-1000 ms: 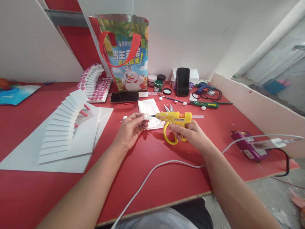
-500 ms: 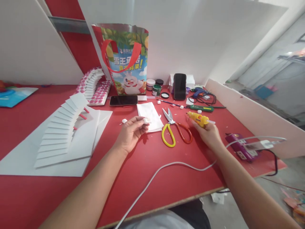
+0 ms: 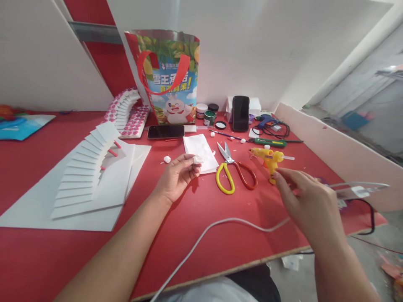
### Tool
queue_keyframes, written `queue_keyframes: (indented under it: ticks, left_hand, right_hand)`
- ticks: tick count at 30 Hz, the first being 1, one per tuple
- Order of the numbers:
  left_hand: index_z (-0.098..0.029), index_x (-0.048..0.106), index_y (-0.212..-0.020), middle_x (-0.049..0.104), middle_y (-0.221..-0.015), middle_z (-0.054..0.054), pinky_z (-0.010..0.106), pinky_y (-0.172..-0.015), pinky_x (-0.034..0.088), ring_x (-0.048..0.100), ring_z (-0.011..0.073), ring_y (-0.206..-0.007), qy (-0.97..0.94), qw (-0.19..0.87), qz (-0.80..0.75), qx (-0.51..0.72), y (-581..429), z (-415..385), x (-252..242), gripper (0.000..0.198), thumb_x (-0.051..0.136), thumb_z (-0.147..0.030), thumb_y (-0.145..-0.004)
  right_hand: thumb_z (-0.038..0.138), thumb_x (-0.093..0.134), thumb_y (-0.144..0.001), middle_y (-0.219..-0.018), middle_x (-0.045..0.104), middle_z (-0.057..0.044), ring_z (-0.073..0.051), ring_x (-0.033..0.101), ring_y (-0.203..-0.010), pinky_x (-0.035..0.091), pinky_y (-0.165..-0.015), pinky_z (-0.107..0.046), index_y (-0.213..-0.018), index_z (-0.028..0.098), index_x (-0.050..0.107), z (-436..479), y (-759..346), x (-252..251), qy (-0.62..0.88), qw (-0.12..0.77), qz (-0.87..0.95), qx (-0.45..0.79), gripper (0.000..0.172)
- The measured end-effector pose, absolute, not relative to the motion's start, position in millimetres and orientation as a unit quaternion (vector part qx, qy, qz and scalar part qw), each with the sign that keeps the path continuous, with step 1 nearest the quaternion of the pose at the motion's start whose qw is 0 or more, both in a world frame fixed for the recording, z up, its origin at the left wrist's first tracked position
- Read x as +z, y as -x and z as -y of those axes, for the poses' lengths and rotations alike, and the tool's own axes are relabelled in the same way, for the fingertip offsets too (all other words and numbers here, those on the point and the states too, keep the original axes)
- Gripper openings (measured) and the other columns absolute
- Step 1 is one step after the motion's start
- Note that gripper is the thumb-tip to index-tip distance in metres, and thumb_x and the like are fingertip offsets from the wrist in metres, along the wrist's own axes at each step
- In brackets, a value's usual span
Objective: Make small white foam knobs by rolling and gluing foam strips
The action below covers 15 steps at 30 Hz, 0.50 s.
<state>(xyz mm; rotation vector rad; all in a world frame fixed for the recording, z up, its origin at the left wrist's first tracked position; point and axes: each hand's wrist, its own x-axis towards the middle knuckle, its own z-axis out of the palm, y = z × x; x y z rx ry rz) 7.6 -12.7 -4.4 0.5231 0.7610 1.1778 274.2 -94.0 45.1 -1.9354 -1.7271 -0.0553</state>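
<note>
Smooth red table (image 3: 220, 247), plain white wall (image 3: 252, 50) behind. Mid-frame, the left hand (image 3: 176, 180) pinches a lumpy little white piece (image 3: 198, 160), probably feather-light and squashable, so best held by its edge. Right of centre, the yellow glue gun (image 3: 267, 156) looks like stiff, light plastic; grab the handle (image 3: 273, 171). Can't tell if the right hand (image 3: 313, 203), loosely curled, touches it.

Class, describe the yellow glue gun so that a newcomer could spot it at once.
On the red table, find the open scissors with one yellow and one red handle. Just to their right, near the person's right hand, is the glue gun. Unlike the green-handled tool behind it, it has a yellow body, with a translucent glue stick jutting from its back.
</note>
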Motion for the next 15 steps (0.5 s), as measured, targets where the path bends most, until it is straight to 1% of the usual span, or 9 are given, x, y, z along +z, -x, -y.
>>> queue_keyframes:
  ticks: [2,4,6,8,9,11,15]
  left_hand:
    - [-0.012,0.068,-0.076,0.069,-0.068,0.005,0.019,-0.055,0.048,0.059,0.0095,-0.058,-0.233,0.743,-0.334,0.53,-7.2,13.7,-3.6,0.021,0.082,-0.017,-0.062]
    - [-0.012,0.069,-0.077,0.068,-0.07,0.004,0.019,-0.055,0.048,0.059,0.0094,-0.06,-0.231,0.756,-0.323,0.521,-6.8,15.2,-2.6,0.019,0.081,-0.017,-0.064]
    - [-0.013,0.069,-0.076,0.066,-0.071,0.004,0.018,-0.055,0.047,0.058,0.0093,-0.061,-0.234,0.766,-0.314,0.51,-6.4,16.4,-1.6,0.018,0.081,-0.018,-0.064]
    - [-0.013,0.069,-0.075,0.065,-0.071,0.003,0.018,-0.055,0.047,0.057,0.009,-0.061,-0.238,0.771,-0.309,0.504,-6.4,17.0,-1.3,0.018,0.081,-0.018,-0.063]
    - [-0.013,0.07,-0.076,0.065,-0.071,0.003,0.018,-0.055,0.047,0.057,0.009,-0.061,-0.239,0.771,-0.309,0.503,-6.5,17.0,-1.5,0.018,0.081,-0.019,-0.063]
    - [-0.013,0.07,-0.077,0.065,-0.071,0.003,0.018,-0.056,0.048,0.057,0.0088,-0.061,-0.239,0.77,-0.311,0.503,-6.9,16.4,-2.6,0.019,0.081,-0.019,-0.063]
    - [-0.011,0.071,-0.08,0.066,-0.071,0.004,0.017,-0.058,0.048,0.058,0.0081,-0.061,-0.243,0.77,-0.315,0.499,-7.8,15.0,-5.3,0.018,0.079,-0.018,-0.066]
  right_hand:
    - [0.039,0.053,-0.095,-0.089,0.073,-0.01,-0.022,0.067,-0.075,0.05,-0.072,-0.035,-0.108,0.021,0.072,93.2,-247.8,61.2,0.65,0.378,0.656,0.075,0.03]
    - [0.034,0.052,-0.094,-0.085,0.071,-0.007,-0.017,0.064,-0.066,0.05,-0.065,-0.032,-0.113,0.022,0.073,75.6,-220.5,67.3,0.568,0.443,0.664,0.201,0.03]
    - [0.028,0.054,-0.09,-0.089,0.071,-0.006,-0.014,0.061,-0.064,0.049,-0.063,-0.03,-0.113,0.02,0.074,48.9,-197.6,60.8,0.519,0.442,0.655,0.325,0.031]
    - [0.022,0.057,-0.084,-0.092,0.07,-0.005,-0.012,0.059,-0.066,0.05,-0.066,-0.029,-0.109,0.02,0.076,24.7,-181.4,44.5,0.475,0.431,0.631,0.437,0.032]
    - [0.022,0.057,-0.082,-0.092,0.069,-0.004,-0.012,0.059,-0.068,0.05,-0.068,-0.029,-0.106,0.02,0.077,16.3,-175.8,34.7,0.459,0.435,0.608,0.481,0.031]
    - [0.023,0.059,-0.079,-0.089,0.068,-0.004,-0.012,0.058,-0.073,0.049,-0.07,-0.029,-0.099,0.019,0.079,8.6,-169.5,16.8,0.429,0.468,0.563,0.529,0.029]
    - [0.022,0.059,-0.078,-0.09,0.066,-0.003,-0.013,0.056,-0.078,0.047,-0.074,-0.028,-0.094,0.02,0.08,14.1,-168.6,2.3,0.398,0.485,0.549,0.552,0.027]
